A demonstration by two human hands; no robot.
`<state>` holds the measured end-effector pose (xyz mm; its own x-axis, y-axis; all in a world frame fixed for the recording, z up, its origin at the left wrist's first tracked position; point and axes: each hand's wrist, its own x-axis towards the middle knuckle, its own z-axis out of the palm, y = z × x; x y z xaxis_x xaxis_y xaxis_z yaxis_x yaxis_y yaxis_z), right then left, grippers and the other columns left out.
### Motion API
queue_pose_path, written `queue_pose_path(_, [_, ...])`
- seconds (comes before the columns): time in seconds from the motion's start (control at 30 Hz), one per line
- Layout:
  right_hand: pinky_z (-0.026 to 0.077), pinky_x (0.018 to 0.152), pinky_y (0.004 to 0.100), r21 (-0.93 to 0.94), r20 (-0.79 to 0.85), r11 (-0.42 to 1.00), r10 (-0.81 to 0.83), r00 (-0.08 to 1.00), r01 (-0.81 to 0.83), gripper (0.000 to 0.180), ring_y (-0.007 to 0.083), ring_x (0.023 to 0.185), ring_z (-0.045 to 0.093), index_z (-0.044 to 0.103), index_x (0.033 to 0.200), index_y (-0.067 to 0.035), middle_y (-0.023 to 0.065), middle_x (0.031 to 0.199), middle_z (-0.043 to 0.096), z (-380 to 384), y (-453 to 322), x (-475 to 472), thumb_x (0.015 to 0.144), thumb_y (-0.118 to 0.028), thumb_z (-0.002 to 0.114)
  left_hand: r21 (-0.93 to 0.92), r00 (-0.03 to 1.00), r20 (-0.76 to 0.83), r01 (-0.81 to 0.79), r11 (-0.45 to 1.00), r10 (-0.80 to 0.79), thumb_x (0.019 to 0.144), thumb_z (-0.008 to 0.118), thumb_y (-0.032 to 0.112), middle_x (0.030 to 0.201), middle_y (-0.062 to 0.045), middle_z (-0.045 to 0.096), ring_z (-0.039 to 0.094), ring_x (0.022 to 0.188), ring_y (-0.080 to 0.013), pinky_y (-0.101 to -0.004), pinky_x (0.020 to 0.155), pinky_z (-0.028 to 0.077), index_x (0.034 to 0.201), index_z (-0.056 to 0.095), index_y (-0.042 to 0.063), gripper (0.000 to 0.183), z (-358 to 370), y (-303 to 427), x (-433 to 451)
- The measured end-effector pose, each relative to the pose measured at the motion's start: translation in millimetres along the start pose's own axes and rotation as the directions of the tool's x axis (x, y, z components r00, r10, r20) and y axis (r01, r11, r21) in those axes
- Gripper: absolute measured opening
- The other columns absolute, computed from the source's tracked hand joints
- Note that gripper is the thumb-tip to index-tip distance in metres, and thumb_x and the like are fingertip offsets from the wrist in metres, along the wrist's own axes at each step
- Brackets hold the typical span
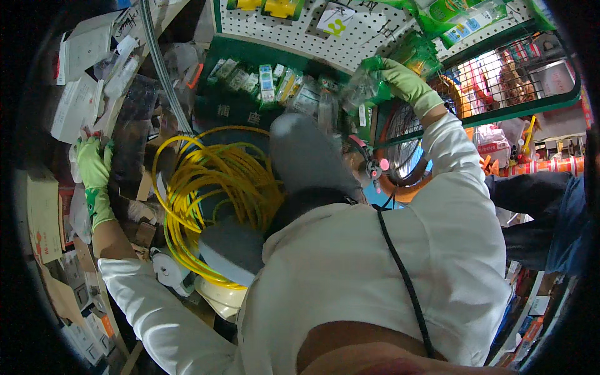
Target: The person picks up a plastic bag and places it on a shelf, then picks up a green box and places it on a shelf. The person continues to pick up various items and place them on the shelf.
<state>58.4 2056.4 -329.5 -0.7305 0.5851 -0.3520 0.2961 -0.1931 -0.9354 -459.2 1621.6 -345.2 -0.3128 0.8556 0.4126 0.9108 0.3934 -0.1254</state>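
Both my hands wear pale green gloves. At the far left, my left hand (95, 161) rests at the edge of a shelf, by white cardboard boxes (75, 110); its fingertips are partly hidden, so a hold cannot be told. My right hand (403, 79) reaches up to the right, its fingers closed on a clear and green plastic package (368, 84) beside the white pegboard (290, 35). Between my arms lies a big loose coil of yellow cable (220, 183). Small packaged goods (267, 84) fill a dark green bin below the pegboard.
A green-framed wire mesh rack (501, 79) stands at the right, near coiled wire on an orange spool (386, 185). A metal conduit (161, 65) slants down at upper left. Another person's dark-trousered legs (534, 215) are at the right. Boxes (44, 220) crowd the lower left shelves.
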Motion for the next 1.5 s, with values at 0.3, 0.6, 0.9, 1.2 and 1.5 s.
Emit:
queue_pose_path(0.3, [0.046, 0.069, 0.0266, -0.898, -0.189, 0.404, -0.708, 0.681, 0.172, 0.023, 0.0134, 0.075, 0.057, 0.058, 0.104, -0.001, 0.0084, 0.089, 0.063, 20.8, 13.0, 20.3, 0.087, -0.016, 0.054, 0.068, 1.000, -0.001, -0.009, 0.998, 0.009, 0.074, 0.059, 0.023, 0.100, -0.019, 0.058, 0.047, 0.104, -0.0422, -0.0505, 0.093, 0.030, 0.089, 0.062, 0.002, 0.026, 2.2, 0.2, 0.6])
queue_pose_path(0.6, [0.047, 0.074, 0.0265, -0.335, -0.096, 0.940, 0.037, 0.995, -0.067, 0.034, 0.0146, 0.088, 0.056, 0.049, 0.114, 0.000, 0.0029, 0.099, 0.059, 60.7, -18.6, 7.6, 0.081, -0.002, 0.054, 0.064, 1.000, -0.016, 0.010, 0.998, -0.009, 0.078, 0.059, 0.030, 0.110, -0.023, 0.054, 0.046, 0.106, -0.0430, -0.0502, 0.093, 0.032, 0.099, 0.059, 0.003, 0.034, 15.4, -8.8, -3.6])
queue_pose_path(0.9, [0.044, 0.071, 0.0274, -0.741, -0.070, 0.574, -0.582, 0.810, 0.348, 0.019, 0.0126, 0.078, 0.054, 0.059, 0.100, -0.003, 0.0027, 0.091, 0.060, 5.8, 42.4, 39.9, 0.082, -0.003, 0.057, 0.102, 1.000, -0.009, 0.023, 0.995, -0.022, 0.077, 0.060, 0.026, 0.099, -0.019, 0.058, 0.048, 0.103, -0.0392, -0.0469, 0.092, 0.034, 0.092, 0.060, 0.003, 0.028, 1.4, -11.3, -9.7])
queue_pose_path(1.2, [0.043, 0.082, 0.0235, -0.361, -0.485, 0.805, -0.593, 0.643, 0.471, 0.038, 0.0132, 0.086, 0.052, 0.039, 0.122, 0.000, 0.0052, 0.103, 0.052, 4.0, -24.0, 63.4, 0.090, -0.017, 0.048, 0.073, 1.000, 0.017, 0.021, 0.997, -0.022, 0.074, 0.061, 0.019, 0.099, -0.019, 0.058, 0.046, 0.105, -0.0407, -0.0484, 0.096, 0.029, 0.095, 0.060, 0.001, 0.027, 5.4, -3.3, -4.2])
queue_pose_path(1.5, [0.041, 0.078, 0.0236, -0.531, -0.410, 0.734, -0.660, 0.629, 0.424, 0.031, 0.0134, 0.082, 0.050, 0.045, 0.116, -0.003, 0.0041, 0.095, 0.053, -40.2, -24.8, 105.5, 0.091, -0.021, 0.044, 0.028, 1.000, 0.015, 0.007, 1.000, -0.007, 0.072, 0.062, 0.016, 0.095, -0.019, 0.059, 0.047, 0.103, -0.0418, -0.0484, 0.095, 0.031, 0.087, 0.061, -0.002, 0.023, -0.3, -1.9, -0.2])
